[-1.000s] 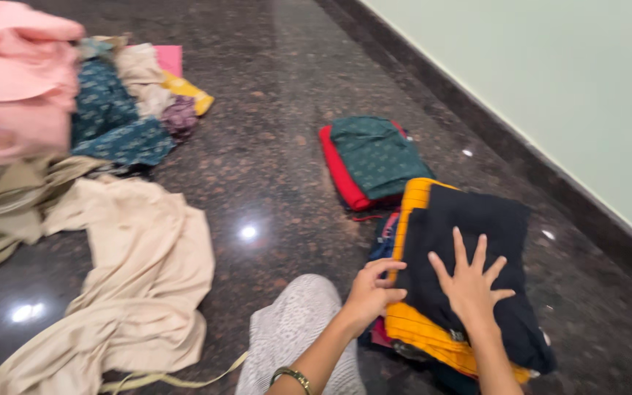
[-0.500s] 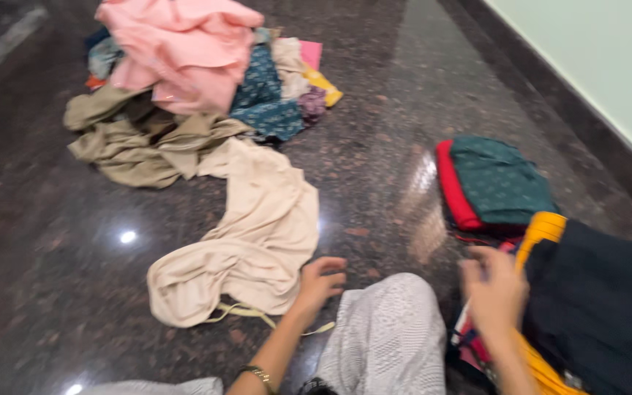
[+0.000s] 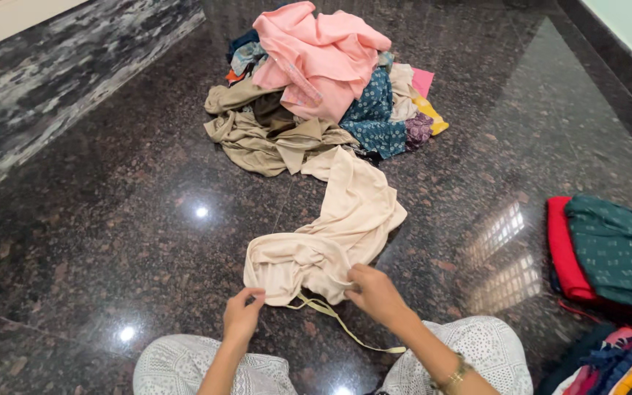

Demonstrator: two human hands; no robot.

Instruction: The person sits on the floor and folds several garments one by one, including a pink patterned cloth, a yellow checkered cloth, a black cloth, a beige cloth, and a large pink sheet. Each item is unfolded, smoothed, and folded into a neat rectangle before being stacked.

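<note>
Bright even indoor light, sharp focus across the frame, polished granite floor [image 3: 96, 241] mirroring 3 small white ceiling-light glares, grid-like window reflection at right, soft faint shadows, mild wide-angle stretch at edges

We see a polished stone floor [image 3: 111, 219], dark, speckled and glossy enough to mirror lamps. On it lies a soft, matt cream cloth [image 3: 338, 234] with a thin cord. The pink garment [image 3: 316, 55] looks smooth; the green folded cloth [image 3: 616, 249] carries a fine printed pattern.
</note>
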